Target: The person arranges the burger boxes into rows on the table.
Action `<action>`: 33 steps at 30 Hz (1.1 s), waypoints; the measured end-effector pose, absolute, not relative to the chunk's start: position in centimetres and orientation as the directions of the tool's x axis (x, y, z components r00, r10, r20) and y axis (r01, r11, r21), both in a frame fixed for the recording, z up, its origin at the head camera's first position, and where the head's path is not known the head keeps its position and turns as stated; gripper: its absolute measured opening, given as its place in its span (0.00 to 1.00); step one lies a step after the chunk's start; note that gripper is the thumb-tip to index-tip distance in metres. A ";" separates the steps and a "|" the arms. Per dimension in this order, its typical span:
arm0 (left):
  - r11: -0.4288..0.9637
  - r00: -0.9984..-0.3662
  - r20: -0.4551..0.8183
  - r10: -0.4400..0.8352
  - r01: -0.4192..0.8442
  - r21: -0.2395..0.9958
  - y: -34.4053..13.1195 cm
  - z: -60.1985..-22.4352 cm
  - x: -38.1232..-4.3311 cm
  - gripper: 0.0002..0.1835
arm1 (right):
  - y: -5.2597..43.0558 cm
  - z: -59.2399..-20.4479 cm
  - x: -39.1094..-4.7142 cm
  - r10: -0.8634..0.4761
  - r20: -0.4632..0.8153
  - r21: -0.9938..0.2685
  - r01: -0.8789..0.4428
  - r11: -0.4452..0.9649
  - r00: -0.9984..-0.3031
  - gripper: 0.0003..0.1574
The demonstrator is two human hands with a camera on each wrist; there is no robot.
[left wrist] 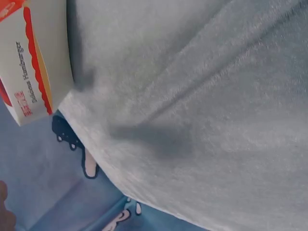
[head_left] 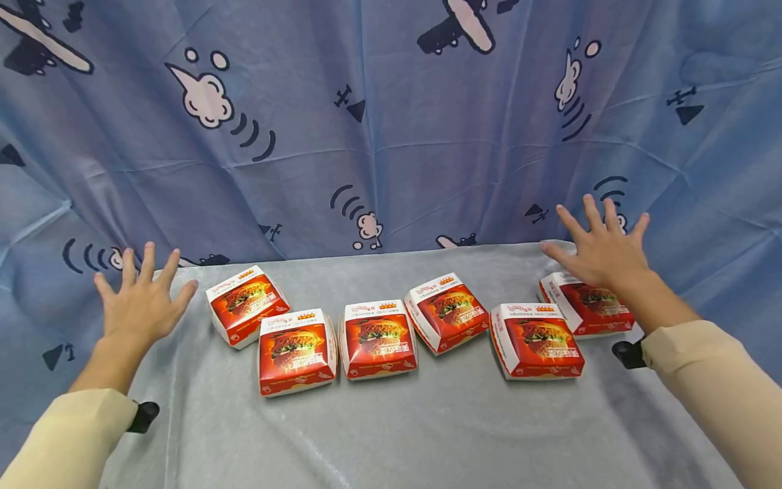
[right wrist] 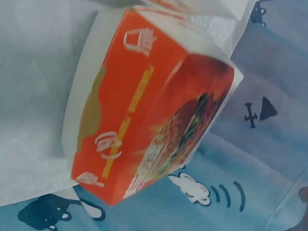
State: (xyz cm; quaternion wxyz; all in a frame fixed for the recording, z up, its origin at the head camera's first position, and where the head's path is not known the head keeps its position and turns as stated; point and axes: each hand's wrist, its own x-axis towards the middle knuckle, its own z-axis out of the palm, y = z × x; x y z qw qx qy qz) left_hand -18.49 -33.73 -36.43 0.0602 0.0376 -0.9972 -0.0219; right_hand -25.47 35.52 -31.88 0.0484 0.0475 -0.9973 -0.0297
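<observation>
Right-end box: a red and white burger box (head_left: 589, 311) on the desk, nearer me than my right fingertips and partly covered from view by my right hand (head_left: 601, 255) and wrist.
Nearer hand: my right one for that box; my left hand (head_left: 139, 305) is well apart, at the other end of the row.
Lie of the box: the lid looks nearly square, with no marked long axis; its front edge runs roughly side to side.
Left-end box: this one (head_left: 247, 305) sits just to the right of my left hand, turned at a slant.
My hands: both spread wide, fingers and thumbs apart, with hold of nothing; whether my right wrist brushes the box below, I cannot tell.
Boxes between my hands: from left to right, the front-left box (head_left: 296, 353), the middle box (head_left: 379, 339), the slanted box (head_left: 449, 312) and the front-right box (head_left: 539, 341), the last nearer me than my right hand.
Desk: grey cloth (head_left: 427, 435) under all six boxes, reaching beneath both my forearms.
Beyond my fingertips: a blue curtain (head_left: 366, 122) printed with planes and clouds.
My cuffs: pale sleeves (head_left: 715, 380), a black piece (head_left: 143, 416) at each wrist.
</observation>
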 end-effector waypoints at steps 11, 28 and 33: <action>0.997 -0.996 0.079 -0.028 -0.021 0.079 -32.3 -36.8 -18.3 0.42 | 32.1 -32.1 -25.7 -0.175 0.095 0.074 -0.168 0.983 -0.980 0.57; 0.987 -0.998 -0.056 0.041 0.032 0.157 -30.5 -37.3 -18.0 0.44 | 27.9 -31.5 -25.3 -0.250 0.030 -0.068 -0.252 0.965 -0.968 0.55; 0.980 -0.994 -0.094 0.054 0.035 0.196 -30.3 -37.4 -18.0 0.45 | 26.8 -31.2 -25.2 -0.254 -0.042 -0.188 -0.242 0.952 -0.966 0.55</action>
